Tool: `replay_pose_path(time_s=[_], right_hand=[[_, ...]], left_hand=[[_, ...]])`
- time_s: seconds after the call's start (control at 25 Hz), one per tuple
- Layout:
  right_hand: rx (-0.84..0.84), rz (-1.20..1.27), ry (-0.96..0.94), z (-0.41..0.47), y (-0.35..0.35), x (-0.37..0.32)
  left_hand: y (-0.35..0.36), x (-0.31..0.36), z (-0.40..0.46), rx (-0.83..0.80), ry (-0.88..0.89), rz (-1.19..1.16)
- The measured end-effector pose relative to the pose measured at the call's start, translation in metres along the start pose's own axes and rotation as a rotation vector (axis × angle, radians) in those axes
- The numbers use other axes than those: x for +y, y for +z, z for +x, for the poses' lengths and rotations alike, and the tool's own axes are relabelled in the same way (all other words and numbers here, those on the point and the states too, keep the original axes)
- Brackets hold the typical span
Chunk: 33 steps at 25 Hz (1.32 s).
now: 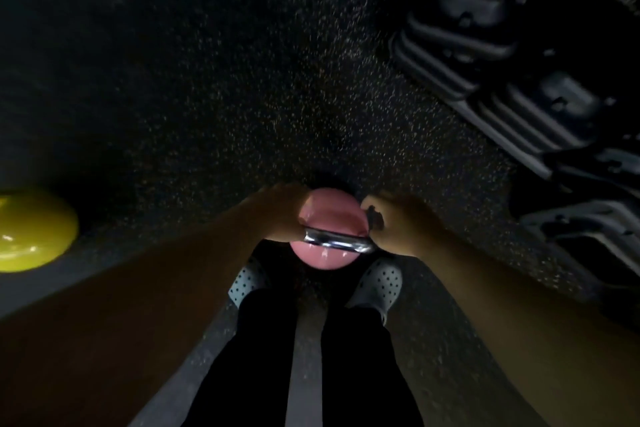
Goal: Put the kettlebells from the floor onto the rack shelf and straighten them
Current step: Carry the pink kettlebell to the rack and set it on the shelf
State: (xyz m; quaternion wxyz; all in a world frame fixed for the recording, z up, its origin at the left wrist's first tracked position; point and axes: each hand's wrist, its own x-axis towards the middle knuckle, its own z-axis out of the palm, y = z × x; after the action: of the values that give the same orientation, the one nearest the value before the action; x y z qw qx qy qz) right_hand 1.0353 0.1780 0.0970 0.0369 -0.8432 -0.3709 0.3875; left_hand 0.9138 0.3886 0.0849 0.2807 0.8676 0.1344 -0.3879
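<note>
Both hands wrap the chrome handle (337, 244) of the pink kettlebell (320, 218): left hand (282, 215) at its left end, right hand (394, 225) at its right end, fingers curled closed. Bell sits between the shoes (379, 282). Yellow kettlebell (33, 230) on the floor (207, 80) far left; dark rack (519, 80) upper right.

both arms are bare from the frame edge to the wrist, with no sleeve, watch or band showing on either, and the left hand (282, 215) carries nothing on its fingers that can be made out in the dim light. the right hand (393, 225) has a dark mark on its back near the knuckles, too blurred to read as a shape. the legs are in plain black trousers (356, 367), and each foot wears a pale grey clog-style shoe (381, 284) with rows of small round holes across the top.
</note>
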Motion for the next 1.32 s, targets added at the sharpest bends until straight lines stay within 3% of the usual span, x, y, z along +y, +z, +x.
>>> replay_pose_path(time_s=[0.16,0.32,0.48,0.72,1.0,1.2,1.32], right_hand=[[-0.270,-0.030,0.009,0.017,0.079,0.013],[-0.251,0.107,0.060,0.030,0.101,0.020],[-0.187,0.145,0.052,0.029,0.081,0.005],[-0.030,0.270,0.072,-0.006,-0.008,0.000],[0.282,0.308,0.126,-0.037,-0.137,0.021],[0.582,0.180,0.075,-0.025,-0.253,0.055],[0.701,0.233,0.067,-0.006,-0.320,0.071]], left_hand=[[0.075,0.002,0.028,-0.089,0.050,0.070],[0.094,0.002,0.051,-0.077,0.049,0.011],[0.073,0.008,0.044,-0.038,0.043,0.019],[-0.012,0.058,0.011,0.015,0.094,-0.026],[-0.155,0.157,0.007,0.109,0.235,0.262],[-0.270,0.224,0.022,0.335,0.349,0.491],[-0.336,0.250,0.045,0.450,0.417,0.498]])
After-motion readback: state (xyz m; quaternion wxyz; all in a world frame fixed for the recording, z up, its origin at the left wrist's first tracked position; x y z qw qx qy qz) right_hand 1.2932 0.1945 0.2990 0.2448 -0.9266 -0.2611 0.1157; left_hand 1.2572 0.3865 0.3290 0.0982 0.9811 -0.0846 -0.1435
